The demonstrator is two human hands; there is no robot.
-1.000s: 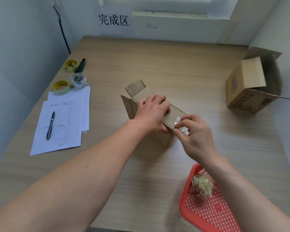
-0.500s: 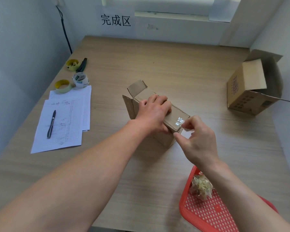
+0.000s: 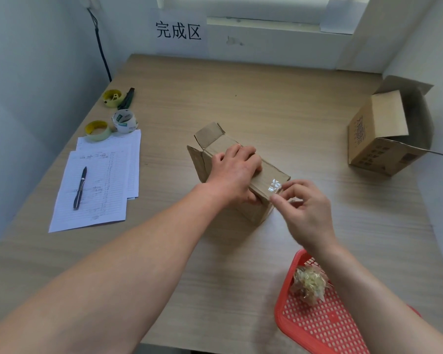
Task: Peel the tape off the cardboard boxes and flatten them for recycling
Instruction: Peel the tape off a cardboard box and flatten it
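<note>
Head view: my left hand (image 3: 234, 172) presses flat on the small box (image 3: 264, 180), right hand (image 3: 304, 210) pinches the tape (image 3: 275, 186); I'd peel low, slowly.

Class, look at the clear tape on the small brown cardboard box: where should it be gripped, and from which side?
Pinch the lifted, crinkled end of the clear tape at the small brown cardboard box's near right corner, coming from the right. That end glints loose off the card, and the left hand covers the rest.
</note>
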